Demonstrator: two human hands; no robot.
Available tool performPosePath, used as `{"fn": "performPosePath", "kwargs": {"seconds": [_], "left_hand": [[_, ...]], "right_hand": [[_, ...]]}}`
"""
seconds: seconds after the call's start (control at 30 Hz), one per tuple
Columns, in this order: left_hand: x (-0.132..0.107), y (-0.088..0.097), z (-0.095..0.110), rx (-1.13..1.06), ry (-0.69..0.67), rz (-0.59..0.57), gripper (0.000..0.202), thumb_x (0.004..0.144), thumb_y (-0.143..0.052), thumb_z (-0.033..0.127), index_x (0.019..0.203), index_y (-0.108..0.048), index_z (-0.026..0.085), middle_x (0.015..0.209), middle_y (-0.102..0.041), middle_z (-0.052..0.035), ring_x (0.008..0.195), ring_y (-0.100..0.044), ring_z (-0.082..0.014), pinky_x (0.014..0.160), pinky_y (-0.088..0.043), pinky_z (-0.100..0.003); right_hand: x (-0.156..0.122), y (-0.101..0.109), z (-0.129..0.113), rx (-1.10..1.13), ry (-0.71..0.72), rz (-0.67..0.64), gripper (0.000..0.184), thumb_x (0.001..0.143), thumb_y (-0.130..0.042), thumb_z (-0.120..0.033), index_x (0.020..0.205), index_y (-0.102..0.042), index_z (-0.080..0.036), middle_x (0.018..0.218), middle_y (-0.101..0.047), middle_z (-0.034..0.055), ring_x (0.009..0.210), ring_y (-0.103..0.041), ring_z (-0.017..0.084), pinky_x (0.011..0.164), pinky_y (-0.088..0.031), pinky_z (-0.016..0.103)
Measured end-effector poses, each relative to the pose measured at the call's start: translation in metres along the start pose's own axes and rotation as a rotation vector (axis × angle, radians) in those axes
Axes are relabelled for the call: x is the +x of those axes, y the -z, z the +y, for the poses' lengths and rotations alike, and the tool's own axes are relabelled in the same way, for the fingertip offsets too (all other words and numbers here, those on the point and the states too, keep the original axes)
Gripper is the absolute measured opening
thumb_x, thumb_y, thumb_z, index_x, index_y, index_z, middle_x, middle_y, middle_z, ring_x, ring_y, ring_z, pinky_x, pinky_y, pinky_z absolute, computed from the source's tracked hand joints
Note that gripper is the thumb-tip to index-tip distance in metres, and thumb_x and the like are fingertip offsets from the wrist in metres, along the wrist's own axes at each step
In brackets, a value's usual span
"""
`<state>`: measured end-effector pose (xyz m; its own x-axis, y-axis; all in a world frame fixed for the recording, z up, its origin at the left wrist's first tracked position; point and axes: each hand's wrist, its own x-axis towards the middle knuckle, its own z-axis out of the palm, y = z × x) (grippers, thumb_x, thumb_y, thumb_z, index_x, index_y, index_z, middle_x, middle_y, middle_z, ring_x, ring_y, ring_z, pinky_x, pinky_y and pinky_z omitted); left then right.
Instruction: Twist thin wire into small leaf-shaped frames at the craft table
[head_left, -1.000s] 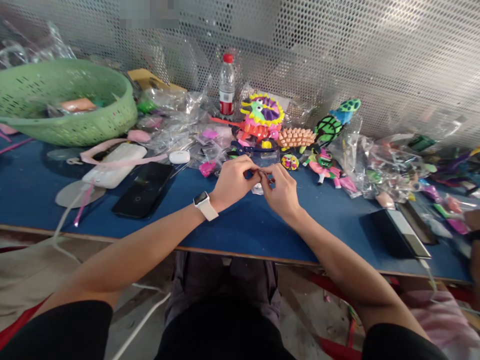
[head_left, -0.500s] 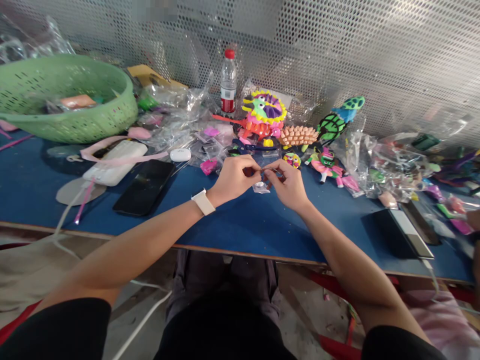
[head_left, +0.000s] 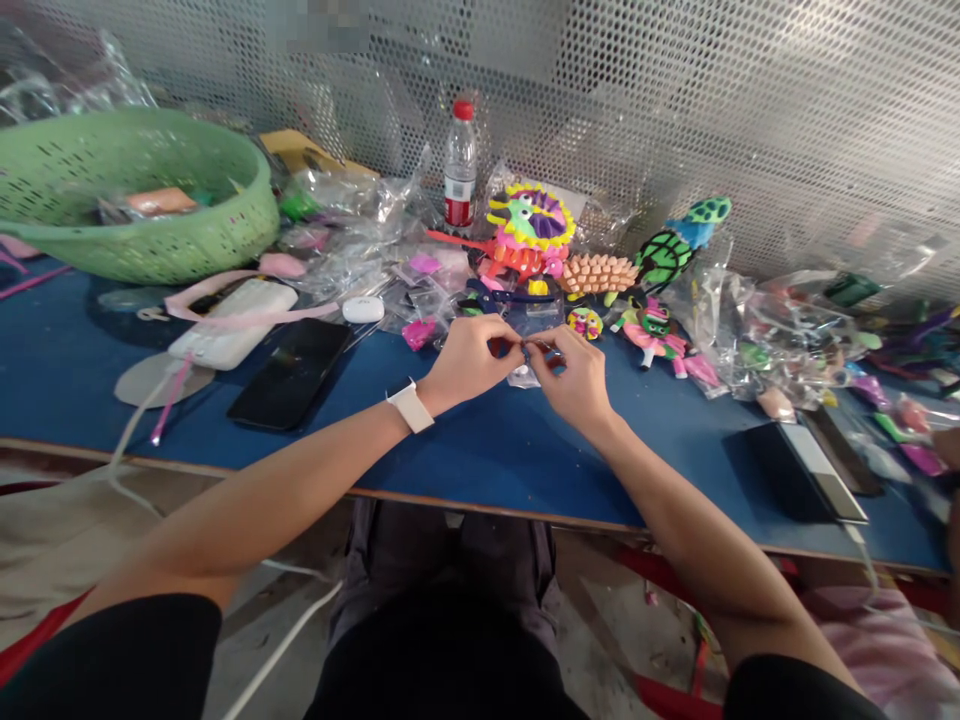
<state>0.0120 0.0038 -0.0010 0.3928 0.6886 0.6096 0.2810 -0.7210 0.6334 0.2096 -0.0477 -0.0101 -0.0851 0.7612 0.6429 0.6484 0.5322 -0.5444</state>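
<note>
My left hand (head_left: 469, 358), with a white watch (head_left: 409, 406) on the wrist, and my right hand (head_left: 574, 375) meet over the blue table (head_left: 487, 450). Both hands pinch a small clear plastic bag (head_left: 523, 372) with something tiny inside; I cannot make out what it is. The fingertips of the two hands touch at the bag's top edge. Just behind the hands lie colourful clay toy figures (head_left: 529, 230), a green turtle figure (head_left: 664, 255) and a small pink-green figure (head_left: 654, 328).
A green perforated basket (head_left: 142, 190) stands at the far left. A black phone (head_left: 289, 372), a white power bank (head_left: 232, 322), a water bottle (head_left: 459, 165) and heaps of clear bags (head_left: 780, 330) crowd the table. A dark phone (head_left: 806, 470) lies right. Mesh wall behind.
Both hands stay pinched together on the small bag with only slight finger shifts. The view has drifted a little.
</note>
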Motion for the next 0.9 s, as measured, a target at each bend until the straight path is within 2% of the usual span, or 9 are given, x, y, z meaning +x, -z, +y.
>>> {"fn": "performPosePath", "kwargs": {"seconds": [0.23,0.53,0.77,0.9], "left_hand": [[0.000,0.000,-0.002,-0.030,0.005,-0.005,0.013,0.094,-0.078,0.011,0.088,-0.086,0.020,0.088,-0.086,-0.0049,0.082,-0.078,-0.0197,0.077,-0.059,-0.032],[0.002,0.003,0.004,-0.104,0.044,-0.006,0.013,0.093,-0.076,0.015,0.085,-0.085,0.020,0.084,-0.083,-0.0050,0.077,-0.074,-0.0191,0.073,-0.056,-0.032],[0.004,0.004,0.004,-0.178,0.113,-0.022,0.014,0.092,-0.075,0.019,0.083,-0.085,0.019,0.085,-0.086,-0.0059,0.075,-0.075,-0.0182,0.071,-0.057,-0.031],[0.005,0.007,0.005,-0.267,0.159,-0.072,0.016,0.092,-0.073,0.020,0.081,-0.084,0.019,0.076,-0.082,-0.0044,0.068,-0.071,-0.0162,0.066,-0.054,-0.029]], "right_hand": [[0.000,0.000,-0.003,0.033,-0.017,0.002,0.013,0.108,-0.068,-0.027,0.102,-0.079,-0.026,0.095,-0.082,0.0045,0.082,-0.076,0.021,0.068,-0.065,0.032],[0.002,0.000,-0.010,0.215,-0.224,-0.019,0.024,0.107,-0.074,-0.050,0.101,-0.078,-0.026,0.096,-0.081,0.0060,0.085,-0.078,0.023,0.064,-0.064,0.035],[0.003,0.000,-0.009,0.318,-0.288,-0.039,0.030,0.105,-0.078,-0.056,0.101,-0.076,-0.026,0.086,-0.077,0.0028,0.070,-0.071,0.019,0.054,-0.062,0.032],[0.005,0.001,-0.005,0.386,-0.310,-0.068,0.034,0.102,-0.081,-0.059,0.101,-0.075,-0.026,0.085,-0.076,0.0026,0.069,-0.071,0.019,0.053,-0.062,0.033]]}}
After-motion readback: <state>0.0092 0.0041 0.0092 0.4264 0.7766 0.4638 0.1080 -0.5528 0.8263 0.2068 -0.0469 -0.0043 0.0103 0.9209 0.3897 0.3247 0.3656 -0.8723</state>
